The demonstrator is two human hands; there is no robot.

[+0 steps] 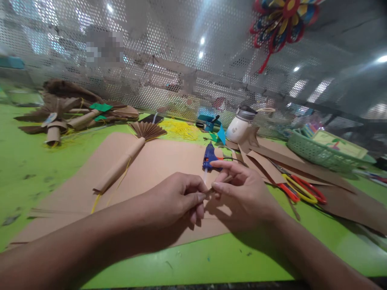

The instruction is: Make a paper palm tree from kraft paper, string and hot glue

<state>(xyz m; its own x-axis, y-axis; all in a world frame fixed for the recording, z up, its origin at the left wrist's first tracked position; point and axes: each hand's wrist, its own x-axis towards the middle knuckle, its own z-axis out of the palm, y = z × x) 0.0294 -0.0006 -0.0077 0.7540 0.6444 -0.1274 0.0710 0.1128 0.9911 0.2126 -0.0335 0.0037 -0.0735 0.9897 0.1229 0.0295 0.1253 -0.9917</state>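
Nearest the table's (242,255) front edge, around its middle, the left hand (184,197) and right hand (244,185) meet over large sheets of brown paper (157,161). The grip is a double pinch: the left thumb and fingertips press one end of a small brown strip (209,192), the right thumb and fingers the other. The strip sits just above the sheets; its shape is mostly hidden. It looks like paper, so probably very light, dry rather than slippery, and easy to crease or tear; holding it by the ends with light fingertip pressure should suit it best.

Just beyond, a blue glue gun (208,158) overlaps the right forefinger; contact is unclear. To the left lies a rolled paper tube (121,163) with a pleated fan. Scissors (312,198) lie toward the right edge. Along the far edge stand yellow shreds (183,131), a white jar (238,128) and a green basket (320,152).
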